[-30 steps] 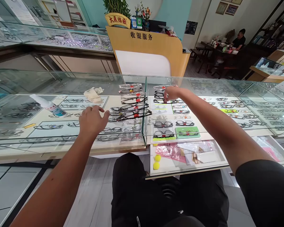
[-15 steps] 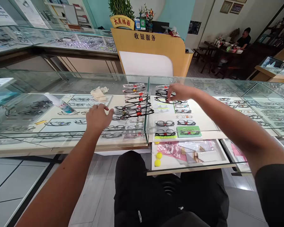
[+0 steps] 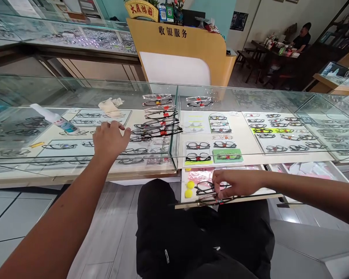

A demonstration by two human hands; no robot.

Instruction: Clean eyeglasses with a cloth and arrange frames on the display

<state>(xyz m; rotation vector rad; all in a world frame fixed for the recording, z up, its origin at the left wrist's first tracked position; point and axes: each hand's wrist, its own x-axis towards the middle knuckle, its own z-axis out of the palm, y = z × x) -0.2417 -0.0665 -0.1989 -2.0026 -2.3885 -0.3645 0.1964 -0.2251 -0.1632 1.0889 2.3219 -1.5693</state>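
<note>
Head view: the right hand (image 3: pixel 232 184) grips a bunch of glasses (image 3: pixel 205 188) over the open drawer (image 3: pixel 180 206), frames jutting towards nine o'clock from its fingers, long axis roughly nine to three; well apart between nine and ten, the left hand (image 3: pixel 110 140) has loose, spread fingers, nothing visible in them, with the row of glasses (image 3: pixel 163 124) towards its two to three o'clock

Eyeglasses (image 3: pixel 205 188) — in right hand (image 3: pixel 234 183)

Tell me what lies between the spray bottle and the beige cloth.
Bare glass top, with eyeglasses showing beneath it, in the head view.
</note>
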